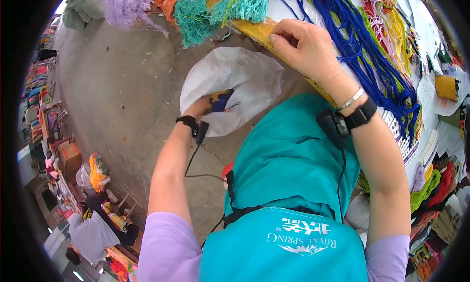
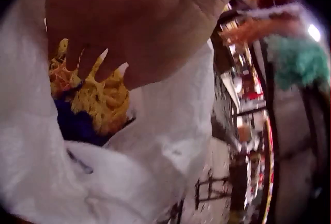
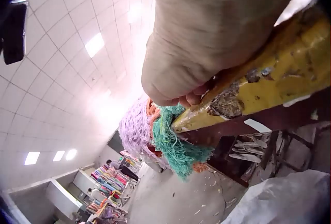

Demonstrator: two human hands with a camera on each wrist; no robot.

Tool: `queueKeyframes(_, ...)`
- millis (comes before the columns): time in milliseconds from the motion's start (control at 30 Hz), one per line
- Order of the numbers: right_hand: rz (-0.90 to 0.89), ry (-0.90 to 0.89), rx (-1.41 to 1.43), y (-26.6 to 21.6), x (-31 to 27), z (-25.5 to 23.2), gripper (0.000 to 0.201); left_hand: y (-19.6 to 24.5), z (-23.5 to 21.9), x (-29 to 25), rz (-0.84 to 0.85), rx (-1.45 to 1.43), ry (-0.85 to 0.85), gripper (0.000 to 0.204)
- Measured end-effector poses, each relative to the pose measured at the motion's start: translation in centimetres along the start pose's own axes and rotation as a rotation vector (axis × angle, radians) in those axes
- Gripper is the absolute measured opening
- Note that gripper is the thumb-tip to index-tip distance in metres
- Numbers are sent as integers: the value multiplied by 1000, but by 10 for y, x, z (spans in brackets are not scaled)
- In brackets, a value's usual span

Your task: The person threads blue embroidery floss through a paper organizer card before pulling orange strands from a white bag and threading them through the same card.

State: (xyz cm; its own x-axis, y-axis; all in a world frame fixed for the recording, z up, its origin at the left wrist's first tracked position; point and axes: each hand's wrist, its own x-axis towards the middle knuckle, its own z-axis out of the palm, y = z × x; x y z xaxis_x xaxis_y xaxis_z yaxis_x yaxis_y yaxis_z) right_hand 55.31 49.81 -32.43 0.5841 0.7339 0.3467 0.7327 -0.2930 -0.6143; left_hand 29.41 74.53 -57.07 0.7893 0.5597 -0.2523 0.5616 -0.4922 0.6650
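My left hand [image 1: 199, 107] reaches down into the mouth of a white sack [image 1: 245, 69] on the floor. In the left wrist view its spread fingers lie over yellow yarn [image 2: 106, 105], with dark blue material [image 2: 77, 123] beside it inside the sack. The sack wall hides part of the hand. Up at the table, my right hand [image 1: 307, 47] rests on the yellow edge [image 1: 254, 31], fingers loosely bent and holding nothing. That worn edge also runs under the hand in the right wrist view.
Teal yarn [image 1: 193, 15] and lilac yarn [image 1: 127, 8] hang over the table's far end. Long blue strands [image 1: 360, 52] lie across the tabletop to the right of my right hand. A wooden rack [image 1: 128, 203] and stacked goods stand at the left.
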Motion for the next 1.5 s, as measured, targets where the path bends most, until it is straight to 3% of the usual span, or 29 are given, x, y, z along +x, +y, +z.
queueKeyframes(67,23,7,7,-1,0,1,15,11,-19,26,-767,-382,-180,47)
queueKeyframes(133,18,6,8,-1,1,2,15,-8,-30,58,-752,-381,-299,56)
queueKeyframes(233,27,-8,34,-3,2,0,14,-35,-18,65,-694,-273,-311,49)
queueKeyframes(267,28,-11,35,-3,3,0,13,-61,-5,66,-677,-237,-328,47)
queueKeyframes(300,29,-14,36,-3,3,1,13,-152,31,70,-585,-350,-210,37)
queueKeyframes(333,34,-15,35,-2,4,1,12,-167,47,64,-621,-254,-170,33)
queueKeyframes(433,34,-13,53,-1,4,1,11,-107,43,52,-926,-383,-235,30)
queueKeyframes(567,67,-21,54,-2,4,1,11,-87,45,49,-1007,-429,-186,27)
queueKeyframes(933,45,-40,103,-4,4,1,10,-84,65,21,-821,-282,-34,26)
queueKeyframes(1100,39,-56,130,-5,3,1,9,-73,62,19,-664,-148,-68,26)
queueKeyframes(1333,12,-48,126,-2,5,-7,15,-47,26,-10,-329,-92,-539,25)
queueKeyframes(1367,23,-40,147,-2,4,-6,15,-44,20,-9,-405,52,-610,23)
queueKeyframes(1467,-45,0,100,0,5,-5,15,-16,0,-39,-14,-86,-344,21)
queueKeyframes(1500,-54,6,78,0,5,-5,16,-11,-6,-44,1,-123,-340,19)
